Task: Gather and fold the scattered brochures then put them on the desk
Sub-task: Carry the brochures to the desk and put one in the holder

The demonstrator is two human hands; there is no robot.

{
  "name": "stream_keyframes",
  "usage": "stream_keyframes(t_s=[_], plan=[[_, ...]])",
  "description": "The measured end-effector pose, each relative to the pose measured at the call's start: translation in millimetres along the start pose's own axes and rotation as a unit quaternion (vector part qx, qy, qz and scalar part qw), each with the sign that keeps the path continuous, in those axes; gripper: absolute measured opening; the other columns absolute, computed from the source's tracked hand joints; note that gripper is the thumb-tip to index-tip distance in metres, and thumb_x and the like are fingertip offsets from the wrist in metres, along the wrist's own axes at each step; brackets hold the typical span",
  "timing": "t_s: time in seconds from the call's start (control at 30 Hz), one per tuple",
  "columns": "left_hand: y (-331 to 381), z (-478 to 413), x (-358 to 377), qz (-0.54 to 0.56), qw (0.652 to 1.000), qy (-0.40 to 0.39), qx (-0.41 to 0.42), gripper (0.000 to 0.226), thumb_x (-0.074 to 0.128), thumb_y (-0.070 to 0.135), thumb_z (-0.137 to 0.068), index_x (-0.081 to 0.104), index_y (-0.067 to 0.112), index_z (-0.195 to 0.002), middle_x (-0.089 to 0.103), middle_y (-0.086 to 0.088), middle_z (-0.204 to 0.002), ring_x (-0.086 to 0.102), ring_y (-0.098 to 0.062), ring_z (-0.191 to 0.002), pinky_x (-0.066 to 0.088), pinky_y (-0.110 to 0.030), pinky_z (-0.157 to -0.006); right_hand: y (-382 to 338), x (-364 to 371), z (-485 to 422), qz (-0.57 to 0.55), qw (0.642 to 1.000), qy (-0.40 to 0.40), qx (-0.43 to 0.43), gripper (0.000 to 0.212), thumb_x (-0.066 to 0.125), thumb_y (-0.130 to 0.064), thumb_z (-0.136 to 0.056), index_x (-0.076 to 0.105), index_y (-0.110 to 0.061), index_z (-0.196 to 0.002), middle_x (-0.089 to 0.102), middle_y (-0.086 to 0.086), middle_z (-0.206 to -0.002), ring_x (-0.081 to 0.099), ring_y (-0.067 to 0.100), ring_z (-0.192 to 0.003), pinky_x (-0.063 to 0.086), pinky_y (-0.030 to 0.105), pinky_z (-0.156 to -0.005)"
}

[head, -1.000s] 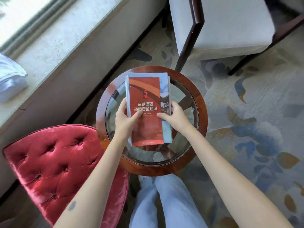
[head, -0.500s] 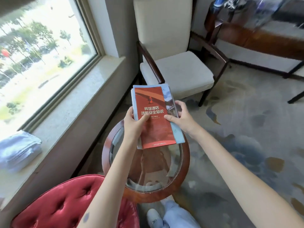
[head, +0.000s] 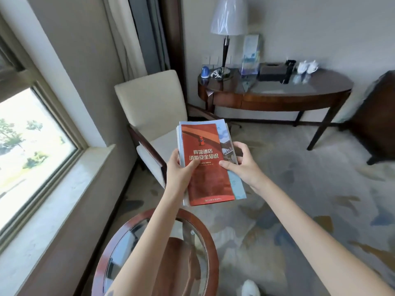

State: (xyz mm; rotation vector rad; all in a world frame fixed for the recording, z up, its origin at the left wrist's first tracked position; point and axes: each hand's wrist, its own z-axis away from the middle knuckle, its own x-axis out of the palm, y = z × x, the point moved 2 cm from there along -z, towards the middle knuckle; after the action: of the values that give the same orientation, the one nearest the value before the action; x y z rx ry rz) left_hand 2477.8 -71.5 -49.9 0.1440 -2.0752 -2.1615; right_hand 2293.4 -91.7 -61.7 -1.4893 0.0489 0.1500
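Both hands up, stack of brochures gripped between them in mid-air.

The left hand clamps the stack's left edge, thumb pressed across the red cover just below the white lettering and fingers tucked behind. The right hand pinches the right edge, thumb flat on the front and fingers curled round the back. A red brochure sits on top, and pale blue ones beneath it peek out along the top and right side. The stack tilts slightly, its top end away from the person, and hangs in front of the cream armchair, above the far edge of the round glass-topped table. The dark wooden desk stands well apart by the far wall, with a lamp on its left end.
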Motion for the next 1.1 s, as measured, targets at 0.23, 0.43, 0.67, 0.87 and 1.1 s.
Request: stream_keyframes(t_s=[0.23,0.43,0.67,0.87,1.1], plan=[[18,-77,107,-0.021,0.999,-0.035,0.011,0.031,0.068,0.010,-0.083,0.057,0.014,-0.112,0.069,-0.003,-0.104,0.067,-0.019,-0.091,0.056,-0.031,-0.080,-12,-95,-67,0.006,0.999,0.049,-0.005,0.057,0.072,-0.019,-0.081,0.031,-0.036,-0.116,0.059,-0.013,-0.096,0.060,-0.001,-0.085,0.046,0.009,-0.059],[32,-161,203,-0.007,0.999,-0.042,0.025,0.034,0.068,0.011,-0.083,0.056,0.011,-0.115,0.068,-0.006,-0.106,0.067,-0.021,-0.092,0.056,-0.031,-0.078,-29,-183,-155,0.000,0.999,0.046,-0.018,0.058,0.071,-0.020,-0.082,0.030,-0.033,-0.120,0.058,-0.008,-0.102,0.059,0.001,-0.089,0.046,0.013,-0.061],[39,-255,285,-0.009,0.999,-0.036,0.026,0.029,0.068,0.015,-0.084,0.053,0.019,-0.108,0.066,-0.002,-0.102,0.066,-0.018,-0.091,0.055,-0.029,-0.077,-34,-254,-256,-0.002,0.999,0.044,-0.024,0.056,0.071,-0.021,-0.082,0.031,-0.035,-0.118,0.058,-0.008,-0.104,0.060,0.002,-0.092,0.047,0.012,-0.059],[38,-361,340,-0.035,0.998,-0.047,0.029,0.028,0.068,0.014,-0.084,0.053,0.019,-0.107,0.065,0.001,-0.099,0.065,-0.012,-0.086,0.054,-0.023,-0.070,-28,-295,-361,-0.018,0.998,0.052,-0.011,0.055,0.071,-0.020,-0.082,0.031,-0.034,-0.118,0.059,-0.009,-0.103,0.060,0.001,-0.091,0.048,0.013,-0.059],[44,-517,412,-0.045,0.993,-0.099,0.048,0.036,0.069,0.015,-0.083,0.054,0.012,-0.115,0.067,-0.002,-0.103,0.066,-0.016,-0.088,0.055,-0.023,-0.070,-37,-351,-504,-0.027,0.994,0.101,-0.007,0.054,0.072,-0.017,-0.081,0.032,-0.038,-0.111,0.062,-0.011,-0.098,0.063,0.000,-0.085,0.049,0.013,-0.059]])
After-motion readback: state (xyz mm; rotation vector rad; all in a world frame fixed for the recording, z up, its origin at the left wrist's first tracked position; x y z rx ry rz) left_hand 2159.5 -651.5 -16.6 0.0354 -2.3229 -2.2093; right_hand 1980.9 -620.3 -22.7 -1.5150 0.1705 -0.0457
